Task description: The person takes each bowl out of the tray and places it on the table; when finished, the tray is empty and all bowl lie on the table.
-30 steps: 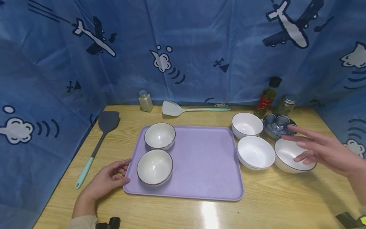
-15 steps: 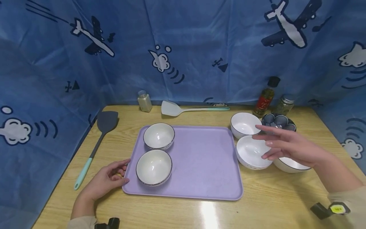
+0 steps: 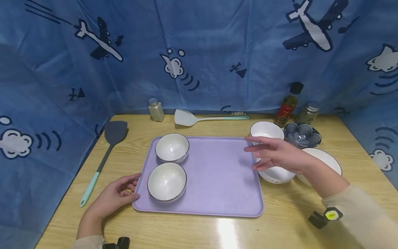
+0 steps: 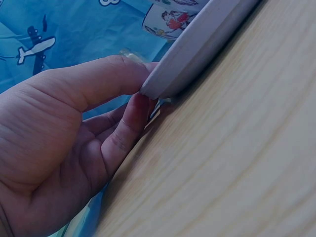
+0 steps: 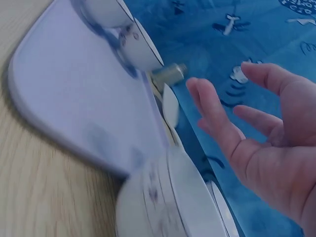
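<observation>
Here's the purple tray (image 3: pixel 222 180), lying on the wooden desk (image 3: pixel 289 221), and the left hand (image 3: pixel 113 193) has it pinched by the left rim, thumb and fingertips meeting at the edge; over on the other side the right hand (image 3: pixel 278 154) hangs above the right rim, holding nothing, fingers loosely spread; under it sits the near white bowl (image 3: pixel 276 177), hard by the tray, with the rear white bowl (image 3: pixel 264 128) just behind; two patterned bowls, the far one (image 3: pixel 172 147) and the front one (image 3: pixel 167 181), stand upright at the tray's left end; the step in hand looks like steadying the tray while the free hand lines up; the next move, seemingly, calls for lowering those fingers and narrowing them on rim or bowl, without knocking the crowded white pair.
</observation>
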Demonstrator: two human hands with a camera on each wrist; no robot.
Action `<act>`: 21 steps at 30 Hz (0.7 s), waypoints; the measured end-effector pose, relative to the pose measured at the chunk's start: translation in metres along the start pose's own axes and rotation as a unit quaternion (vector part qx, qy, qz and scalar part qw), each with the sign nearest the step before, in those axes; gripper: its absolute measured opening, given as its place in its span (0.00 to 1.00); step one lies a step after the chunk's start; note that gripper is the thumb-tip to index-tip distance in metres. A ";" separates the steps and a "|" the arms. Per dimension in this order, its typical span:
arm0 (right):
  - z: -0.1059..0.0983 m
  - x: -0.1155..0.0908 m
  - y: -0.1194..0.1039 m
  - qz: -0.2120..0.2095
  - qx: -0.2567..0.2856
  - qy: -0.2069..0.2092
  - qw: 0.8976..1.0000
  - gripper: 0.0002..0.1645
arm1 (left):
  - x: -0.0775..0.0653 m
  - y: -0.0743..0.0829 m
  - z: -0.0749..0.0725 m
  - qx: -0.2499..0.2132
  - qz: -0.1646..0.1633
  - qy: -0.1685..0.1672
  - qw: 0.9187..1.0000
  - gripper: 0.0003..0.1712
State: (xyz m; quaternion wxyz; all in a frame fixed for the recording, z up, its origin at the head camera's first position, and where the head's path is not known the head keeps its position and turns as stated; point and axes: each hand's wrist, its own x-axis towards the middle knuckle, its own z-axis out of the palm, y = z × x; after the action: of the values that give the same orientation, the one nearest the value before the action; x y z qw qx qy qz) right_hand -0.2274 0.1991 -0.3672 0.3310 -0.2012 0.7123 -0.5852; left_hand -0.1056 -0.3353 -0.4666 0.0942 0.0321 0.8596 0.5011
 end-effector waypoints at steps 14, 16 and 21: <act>0.059 0.074 -0.010 0.050 0.093 0.017 0.994 0.40 | -0.001 0.001 0.003 -0.013 -0.005 0.003 1.000 0.40; 0.068 0.083 -0.011 0.050 0.100 0.018 0.994 0.40 | -0.001 0.002 0.003 -0.012 -0.008 0.005 1.000 0.40; 0.084 0.107 -0.009 0.045 0.092 0.010 0.995 0.42 | 0.000 0.003 0.002 -0.008 -0.009 0.005 1.000 0.40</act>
State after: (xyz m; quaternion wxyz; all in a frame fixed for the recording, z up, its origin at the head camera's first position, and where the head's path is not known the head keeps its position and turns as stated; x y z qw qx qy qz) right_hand -0.2436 0.0658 -0.3923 0.3671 -0.1316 0.6674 -0.6344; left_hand -0.1050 -0.3317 -0.4646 0.0948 0.0215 0.8562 0.5073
